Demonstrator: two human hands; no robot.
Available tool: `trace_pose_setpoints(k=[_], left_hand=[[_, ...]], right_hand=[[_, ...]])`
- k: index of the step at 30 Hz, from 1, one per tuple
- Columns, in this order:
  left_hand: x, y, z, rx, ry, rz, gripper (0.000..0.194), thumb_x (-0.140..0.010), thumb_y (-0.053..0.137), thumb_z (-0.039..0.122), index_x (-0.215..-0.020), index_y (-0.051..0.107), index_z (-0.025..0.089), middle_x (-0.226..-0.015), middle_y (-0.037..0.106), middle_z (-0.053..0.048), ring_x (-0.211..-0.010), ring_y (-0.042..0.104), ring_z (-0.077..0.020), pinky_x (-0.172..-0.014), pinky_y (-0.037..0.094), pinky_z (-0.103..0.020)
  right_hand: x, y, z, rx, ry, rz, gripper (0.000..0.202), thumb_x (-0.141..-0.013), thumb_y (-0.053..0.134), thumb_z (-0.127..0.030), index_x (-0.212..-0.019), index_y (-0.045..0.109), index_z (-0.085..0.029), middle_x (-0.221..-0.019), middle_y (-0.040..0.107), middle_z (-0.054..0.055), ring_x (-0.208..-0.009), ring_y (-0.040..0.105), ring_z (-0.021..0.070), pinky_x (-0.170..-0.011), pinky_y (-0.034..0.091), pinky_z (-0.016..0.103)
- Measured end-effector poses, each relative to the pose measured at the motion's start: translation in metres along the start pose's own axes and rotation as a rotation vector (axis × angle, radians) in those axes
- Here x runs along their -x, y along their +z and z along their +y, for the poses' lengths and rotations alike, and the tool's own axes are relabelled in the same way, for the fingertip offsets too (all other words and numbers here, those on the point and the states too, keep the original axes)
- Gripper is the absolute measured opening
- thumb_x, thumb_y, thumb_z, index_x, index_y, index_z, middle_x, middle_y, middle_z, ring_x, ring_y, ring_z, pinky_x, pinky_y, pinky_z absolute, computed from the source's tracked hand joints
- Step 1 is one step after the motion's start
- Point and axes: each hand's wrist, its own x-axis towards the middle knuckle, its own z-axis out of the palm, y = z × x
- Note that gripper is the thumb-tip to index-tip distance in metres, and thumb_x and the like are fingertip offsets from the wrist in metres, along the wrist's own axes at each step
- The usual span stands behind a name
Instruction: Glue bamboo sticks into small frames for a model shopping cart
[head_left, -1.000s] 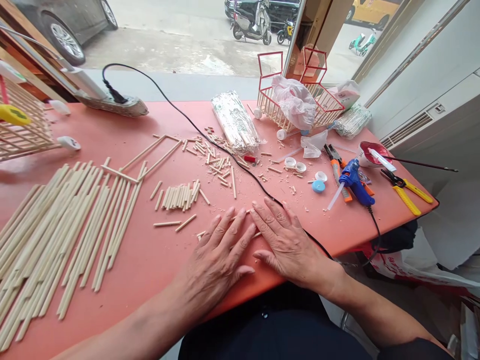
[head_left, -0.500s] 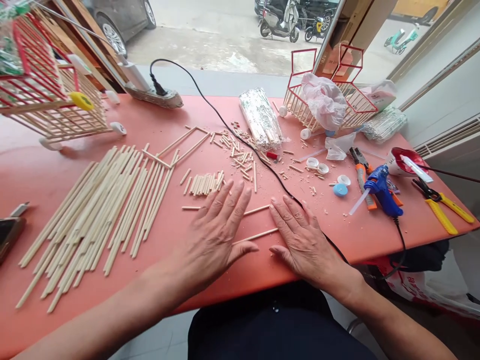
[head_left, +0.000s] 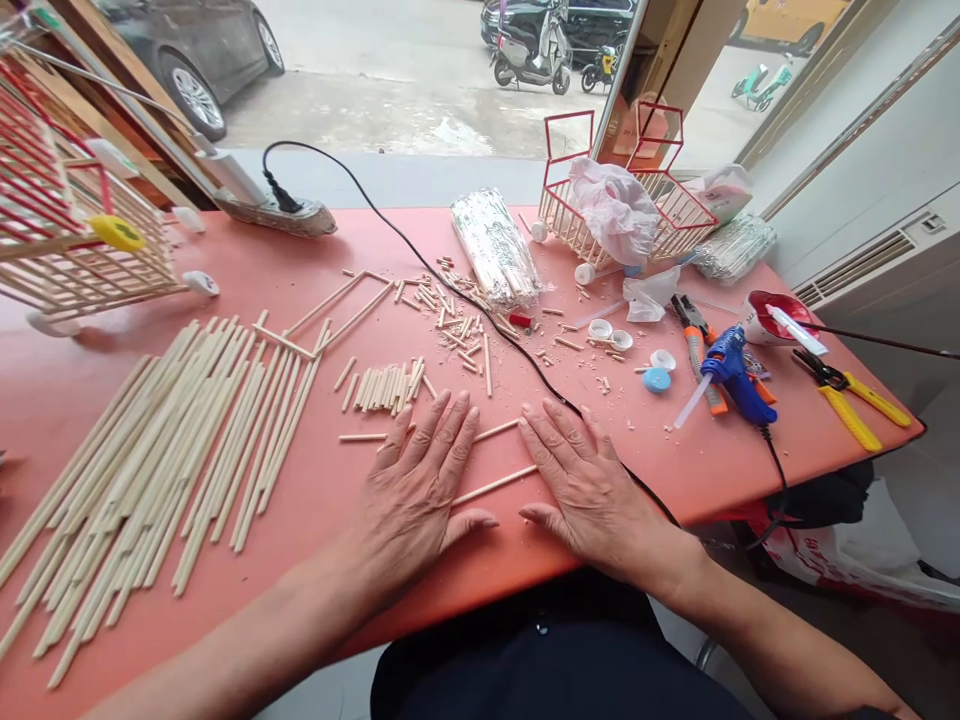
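Note:
My left hand [head_left: 416, 480] lies flat on the table, fingers stretched out, over the left part of two thin wooden sticks. My right hand [head_left: 581, 475] rests flat across the right ends of the same sticks. Between the hands the lower wooden stick [head_left: 495, 484] and a short stretch of the upper wooden stick [head_left: 496, 430] show; the rest is hidden under my palms and fingers. A further stick end [head_left: 360, 437] pokes out left of my left fingers. Just beyond them sits a row of short cut sticks [head_left: 386, 388].
Long wooden sticks [head_left: 150, 450] lie piled at the left, beside a stick frame [head_left: 352, 318]. A black cable [head_left: 405, 238] crosses the table. At the right are a blue glue gun [head_left: 735, 370], pliers [head_left: 697, 345] and yellow-handled cutters [head_left: 847, 400]. Stick-built carts [head_left: 577, 235] stand behind.
The camera view has shifted, so the table's things appear further left and a little lower. Both hands stay flat over the sticks, with no clear movement on the table.

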Motion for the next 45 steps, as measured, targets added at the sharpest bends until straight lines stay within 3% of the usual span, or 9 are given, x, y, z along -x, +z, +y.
trace_pose_setpoints(k=[6,12,24,27,30,32,34,39,45], left_hand=[[0.002,0.004,0.000,-0.027,0.024,0.045,0.091,-0.104,0.027,0.067,-0.164,0.023,-0.001,-0.166,0.037,-0.029,-0.162,0.016,-0.0393,-0.127,0.019,-0.060],[0.002,0.007,-0.002,-0.019,0.056,0.062,0.086,-0.106,0.031,0.059,-0.165,0.018,-0.001,-0.166,0.036,-0.030,-0.161,0.016,-0.0398,-0.126,0.023,-0.060],[0.001,0.012,0.000,0.003,0.009,0.046,0.089,-0.104,0.028,0.066,-0.166,0.017,0.003,-0.166,0.038,-0.029,-0.162,0.016,-0.0384,-0.128,0.019,-0.057],[-0.002,-0.001,-0.005,0.056,-0.014,0.024,0.090,-0.102,0.029,0.069,-0.165,0.023,0.004,-0.166,0.038,-0.028,-0.161,0.020,-0.0401,-0.125,0.026,-0.058],[-0.004,-0.026,-0.012,0.095,-0.092,-0.011,0.096,-0.098,0.037,0.075,-0.164,0.025,0.006,-0.168,0.035,-0.027,-0.159,0.022,-0.0427,-0.121,0.035,-0.060],[-0.001,-0.039,-0.013,0.055,-0.113,0.015,0.081,-0.102,0.039,0.067,-0.158,0.039,0.009,-0.167,0.038,-0.025,-0.159,0.024,-0.0443,-0.118,0.038,-0.061],[0.007,-0.045,-0.009,0.023,-0.092,0.016,0.067,-0.106,0.039,0.055,-0.155,0.043,0.008,-0.163,0.045,-0.024,-0.155,0.034,-0.0409,-0.118,0.040,-0.057],[0.033,-0.029,0.009,-0.055,-0.091,0.049,0.057,-0.107,0.045,0.030,-0.157,0.037,0.003,-0.157,0.052,-0.024,-0.152,0.042,-0.0383,-0.120,0.038,-0.053],[0.046,-0.012,0.015,-0.053,-0.072,0.083,0.068,-0.106,0.047,0.030,-0.165,0.024,0.004,-0.162,0.046,-0.025,-0.155,0.036,-0.0391,-0.123,0.034,-0.054]], right_hand=[[-0.009,-0.010,-0.022,-0.036,-0.044,0.064,0.082,-0.104,0.040,-0.064,-0.163,0.034,-0.006,-0.172,0.027,0.018,-0.163,0.017,0.0330,-0.130,0.017,0.061],[-0.014,0.001,-0.048,-0.146,-0.030,0.008,0.088,-0.105,0.033,-0.065,-0.164,0.025,0.000,-0.173,0.022,0.019,-0.164,0.013,0.0305,-0.131,0.019,0.061],[-0.013,0.010,-0.047,-0.183,-0.024,0.018,0.091,-0.103,0.044,-0.064,-0.163,0.028,0.002,-0.172,0.024,0.021,-0.163,0.017,0.0339,-0.131,0.022,0.057],[-0.013,0.011,-0.045,-0.192,-0.025,0.017,0.089,-0.103,0.045,-0.063,-0.163,0.027,0.001,-0.172,0.025,0.021,-0.163,0.018,0.0337,-0.132,0.022,0.056],[-0.014,0.010,-0.044,-0.197,-0.032,0.021,0.089,-0.103,0.045,-0.063,-0.163,0.028,0.001,-0.171,0.027,0.022,-0.161,0.022,0.0344,-0.132,0.023,0.055],[-0.014,0.010,-0.044,-0.193,-0.039,0.027,0.090,-0.103,0.047,-0.062,-0.163,0.029,0.002,-0.170,0.029,0.023,-0.161,0.025,0.0356,-0.131,0.024,0.056],[-0.015,0.009,-0.043,-0.190,-0.039,0.028,0.089,-0.103,0.047,-0.061,-0.163,0.029,0.002,-0.170,0.029,0.023,-0.160,0.026,0.0364,-0.131,0.024,0.056],[-0.014,0.008,-0.042,-0.185,-0.057,0.029,0.087,-0.104,0.043,-0.061,-0.162,0.029,0.003,-0.169,0.029,0.024,-0.160,0.027,0.0372,-0.130,0.025,0.057],[-0.013,0.009,-0.042,-0.151,-0.063,0.029,0.088,-0.103,0.046,-0.061,-0.162,0.030,0.003,-0.170,0.028,0.024,-0.159,0.027,0.0376,-0.130,0.026,0.058]])
